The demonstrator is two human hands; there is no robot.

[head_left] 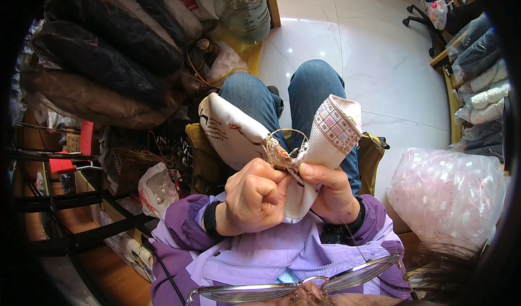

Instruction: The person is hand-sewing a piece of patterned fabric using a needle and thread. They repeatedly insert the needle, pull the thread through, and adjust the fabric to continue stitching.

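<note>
Over my lap is a white cross-stitch cloth [230, 122], bunched in the middle and rolled toward both ends. Dark stitched lines run along its left part, and a coloured printed grid shows on its right part. Brown and orange stitching gathers at the centre, beside a thin pale ring or loop [286, 130]. My left hand [254, 196] is closed with curled fingers on the bunched cloth; its fingertips are partly hidden. My right hand [332, 191] pinches the cloth, its thumb pressed near the stitched middle. No needle can be made out.
Dark garments in plastic covers [103, 62] are piled at the far left, near a large clear water bottle [247, 13]. Black shelving [59, 200] stands left. A bulky clear plastic bag [448, 195] lies right, below wrapped clothes [483, 83]. A wheeled chair [426, 24] stands far right.
</note>
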